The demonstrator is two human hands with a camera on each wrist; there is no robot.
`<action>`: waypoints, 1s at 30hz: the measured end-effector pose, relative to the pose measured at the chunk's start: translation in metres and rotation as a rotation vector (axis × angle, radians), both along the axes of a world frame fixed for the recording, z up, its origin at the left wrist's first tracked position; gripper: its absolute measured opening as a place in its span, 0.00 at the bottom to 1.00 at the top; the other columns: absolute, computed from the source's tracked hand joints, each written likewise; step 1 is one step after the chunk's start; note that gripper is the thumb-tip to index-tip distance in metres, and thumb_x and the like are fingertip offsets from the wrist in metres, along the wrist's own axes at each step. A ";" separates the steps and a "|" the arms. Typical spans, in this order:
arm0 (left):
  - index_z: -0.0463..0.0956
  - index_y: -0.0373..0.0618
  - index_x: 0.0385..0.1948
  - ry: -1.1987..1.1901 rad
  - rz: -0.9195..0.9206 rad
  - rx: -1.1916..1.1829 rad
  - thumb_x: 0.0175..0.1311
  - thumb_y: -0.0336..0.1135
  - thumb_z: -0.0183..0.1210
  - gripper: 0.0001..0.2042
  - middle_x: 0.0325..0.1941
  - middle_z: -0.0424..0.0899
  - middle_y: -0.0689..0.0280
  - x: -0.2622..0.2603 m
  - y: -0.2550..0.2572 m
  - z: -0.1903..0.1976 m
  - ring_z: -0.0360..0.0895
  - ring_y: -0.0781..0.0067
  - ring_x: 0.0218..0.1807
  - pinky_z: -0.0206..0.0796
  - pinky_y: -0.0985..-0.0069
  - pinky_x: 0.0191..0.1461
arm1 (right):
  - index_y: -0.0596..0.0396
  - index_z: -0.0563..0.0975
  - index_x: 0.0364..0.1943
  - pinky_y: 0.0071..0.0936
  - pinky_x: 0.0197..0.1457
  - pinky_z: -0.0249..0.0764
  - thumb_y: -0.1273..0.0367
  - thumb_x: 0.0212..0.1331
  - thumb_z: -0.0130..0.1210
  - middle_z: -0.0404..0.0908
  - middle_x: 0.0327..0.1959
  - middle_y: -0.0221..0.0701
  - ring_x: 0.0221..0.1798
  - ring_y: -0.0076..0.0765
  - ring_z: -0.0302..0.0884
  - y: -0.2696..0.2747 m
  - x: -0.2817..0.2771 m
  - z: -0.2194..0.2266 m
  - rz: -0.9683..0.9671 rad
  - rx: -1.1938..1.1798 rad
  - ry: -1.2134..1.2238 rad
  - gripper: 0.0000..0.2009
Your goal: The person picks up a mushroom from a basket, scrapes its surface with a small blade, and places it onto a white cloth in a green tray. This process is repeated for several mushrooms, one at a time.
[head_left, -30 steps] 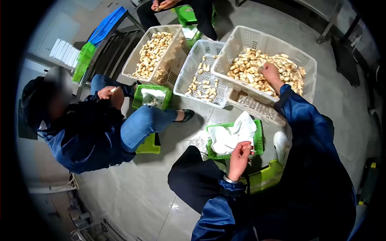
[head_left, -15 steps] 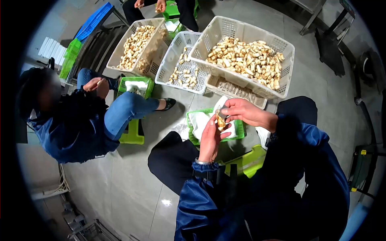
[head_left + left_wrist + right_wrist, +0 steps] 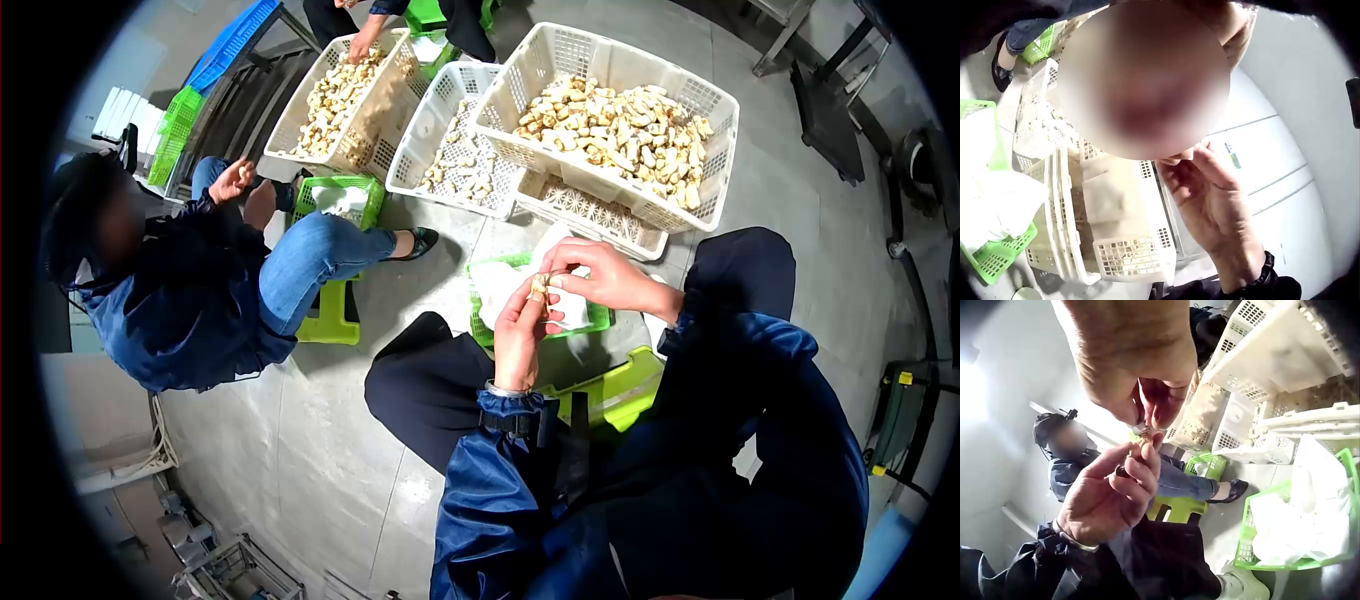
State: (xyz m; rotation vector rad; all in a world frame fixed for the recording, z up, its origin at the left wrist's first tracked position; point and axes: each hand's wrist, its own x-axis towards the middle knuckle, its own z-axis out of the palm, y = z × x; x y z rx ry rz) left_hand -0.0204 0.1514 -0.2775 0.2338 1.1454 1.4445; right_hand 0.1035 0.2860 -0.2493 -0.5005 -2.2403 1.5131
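Observation:
In the head view my left hand (image 3: 517, 340) holds a small pale mushroom (image 3: 540, 284) with brown patches, upright between thumb and fingers. My right hand (image 3: 612, 277) meets it from the other side, fingertips at its top. The right wrist view shows a thin metal blade (image 3: 1142, 430) pinched in the right fingers, against the tip of the mushroom. A blurred oval hides most of the left hand in the left wrist view. Below the hands stands a green basket (image 3: 598, 318) lined with white cloth (image 3: 490, 278).
A large white crate (image 3: 728, 150) heaped with mushrooms (image 3: 620, 130) stands ahead, beside a shallower crate (image 3: 405, 180) with scattered ones. Further left, another person reaches into a full crate (image 3: 385, 130). A person in blue jeans (image 3: 325, 265) sits at left. A lime-green stool (image 3: 625, 390) is below me.
My right hand went from the large crate to the left hand, where both now work on a mushroom. The far person has reached into the left crate. The seated person's hands have parted.

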 end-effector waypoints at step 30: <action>0.68 0.40 0.55 0.197 -0.002 -0.004 0.62 0.31 0.56 0.19 0.35 0.80 0.67 0.000 0.002 0.001 0.78 0.80 0.31 0.68 0.86 0.26 | 0.59 0.71 0.35 0.20 0.47 0.70 0.70 0.63 0.50 0.75 0.37 0.28 0.41 0.19 0.71 0.001 -0.004 -0.029 0.021 -0.492 -0.018 0.06</action>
